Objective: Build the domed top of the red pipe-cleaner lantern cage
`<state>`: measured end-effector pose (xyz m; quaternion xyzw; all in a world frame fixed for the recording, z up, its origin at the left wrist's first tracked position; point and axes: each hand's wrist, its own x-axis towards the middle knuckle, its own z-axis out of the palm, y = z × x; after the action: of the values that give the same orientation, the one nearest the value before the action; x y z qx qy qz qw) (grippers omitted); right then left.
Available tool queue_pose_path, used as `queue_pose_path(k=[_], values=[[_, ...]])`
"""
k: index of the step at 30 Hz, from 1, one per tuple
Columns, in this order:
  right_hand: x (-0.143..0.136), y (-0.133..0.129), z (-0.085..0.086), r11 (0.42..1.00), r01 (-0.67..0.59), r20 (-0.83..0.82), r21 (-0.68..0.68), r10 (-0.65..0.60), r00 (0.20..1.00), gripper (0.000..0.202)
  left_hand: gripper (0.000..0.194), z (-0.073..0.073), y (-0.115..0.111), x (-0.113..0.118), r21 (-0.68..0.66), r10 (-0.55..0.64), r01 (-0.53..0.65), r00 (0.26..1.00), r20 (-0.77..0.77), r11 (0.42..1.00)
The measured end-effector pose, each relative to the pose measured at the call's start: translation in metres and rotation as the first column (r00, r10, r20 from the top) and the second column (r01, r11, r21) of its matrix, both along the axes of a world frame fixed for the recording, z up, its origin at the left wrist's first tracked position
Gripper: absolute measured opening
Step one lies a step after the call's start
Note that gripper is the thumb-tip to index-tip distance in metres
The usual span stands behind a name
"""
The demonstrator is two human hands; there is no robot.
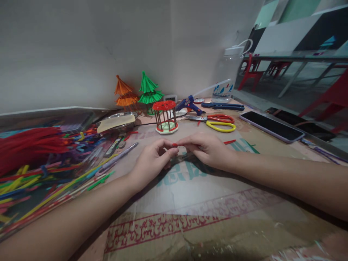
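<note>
Between thumb and fingers, my left hand (157,156) pinches a small red piece (174,145), possibly a bit of pipe cleaner. From the other side my right hand (205,148) touches that same piece with its fingertips, fingers closed together; how firmly it grips cannot be made out. Just beyond both hands stands a little pavilion frame (166,117) with a red top ring, brown posts and a pale base edged in red. Past my right hand lie scissors (217,121) with one red and one yellow handle. A short red strip (230,141) rests near my right wrist.
An orange pavilion (126,94) and a green one (149,92) stand by the wall. Right of them are a blue glue gun (190,105), a utility knife (223,106), a water bottle (227,72) and a phone (272,125). Coloured pipe cleaners (29,148) crowd the left side.
</note>
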<state>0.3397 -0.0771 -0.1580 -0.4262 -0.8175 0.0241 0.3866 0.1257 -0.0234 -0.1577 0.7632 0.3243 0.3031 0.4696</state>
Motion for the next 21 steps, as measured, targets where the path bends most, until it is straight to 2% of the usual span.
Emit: queue_pose_path(k=[21], values=[[-0.0016,-0.0008,0.0008,1.0,-0.008,0.031,0.028,0.007,0.999,0.03,0.024,0.0005,-0.001,-0.0007,0.029,-0.004,0.005,1.0,-0.017,1.0]])
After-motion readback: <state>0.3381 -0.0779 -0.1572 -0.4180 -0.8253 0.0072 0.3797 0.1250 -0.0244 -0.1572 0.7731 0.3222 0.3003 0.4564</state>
